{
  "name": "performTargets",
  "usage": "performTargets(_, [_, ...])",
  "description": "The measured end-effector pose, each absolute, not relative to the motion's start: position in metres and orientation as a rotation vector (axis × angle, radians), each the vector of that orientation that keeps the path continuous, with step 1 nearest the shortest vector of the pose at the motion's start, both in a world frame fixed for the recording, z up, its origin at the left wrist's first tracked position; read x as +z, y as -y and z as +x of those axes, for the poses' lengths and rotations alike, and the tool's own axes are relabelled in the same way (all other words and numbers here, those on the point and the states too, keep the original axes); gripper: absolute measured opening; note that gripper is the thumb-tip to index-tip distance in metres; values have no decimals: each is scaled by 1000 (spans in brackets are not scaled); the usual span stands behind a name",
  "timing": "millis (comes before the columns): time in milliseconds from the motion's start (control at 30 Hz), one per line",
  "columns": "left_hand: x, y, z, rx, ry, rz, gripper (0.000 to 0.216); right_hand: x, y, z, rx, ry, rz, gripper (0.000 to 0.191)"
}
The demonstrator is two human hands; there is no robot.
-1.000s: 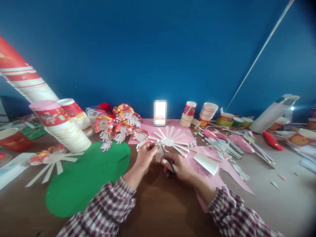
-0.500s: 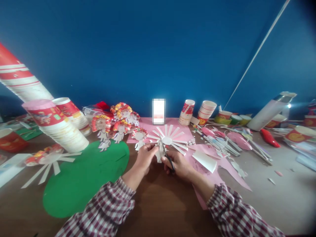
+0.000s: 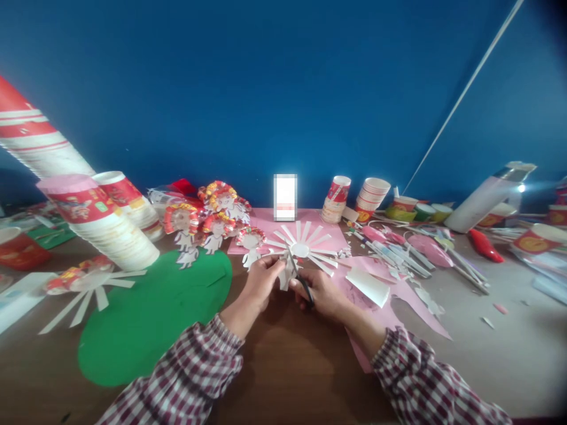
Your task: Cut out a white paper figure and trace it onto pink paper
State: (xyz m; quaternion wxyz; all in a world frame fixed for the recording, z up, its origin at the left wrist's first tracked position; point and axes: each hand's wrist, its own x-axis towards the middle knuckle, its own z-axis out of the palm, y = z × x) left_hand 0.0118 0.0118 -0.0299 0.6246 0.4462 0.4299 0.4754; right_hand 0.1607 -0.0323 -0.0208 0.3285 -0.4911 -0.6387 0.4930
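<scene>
Between finger and thumb, my left hand [image 3: 262, 280] pinches a small piece of white paper [image 3: 284, 278] above the brown table. A pair of scissors [image 3: 303, 287] with dark handles is in my right hand [image 3: 325, 293], its blades pointing up and left across the paper. Part of the paper is hidden by my fingers. Just beyond my hands lies a white paper cup cut into spread strips [image 3: 302, 250]. To the left of it stand several white cut-out figures [image 3: 215, 231] with red and yellow rings around their heads.
A green oval sheet [image 3: 155, 319] lies left of my hands. Pink paper [image 3: 376, 313] with a white curved piece [image 3: 367, 287] lies to the right. Stacked paper cups [image 3: 110, 227] lean at left; more cups [image 3: 371, 200] stand at the back. Markers [image 3: 398, 251] and paper scraps clutter the right.
My hands keep almost the same place, with the scissors still at the white paper. The whole view has shifted very slightly.
</scene>
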Motion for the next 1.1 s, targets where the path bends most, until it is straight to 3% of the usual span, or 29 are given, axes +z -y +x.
performTargets(1100, [-23, -5, 14, 1009, -874, 942, 16, -21, 30, 159, 1284, 1659, -1278, 31])
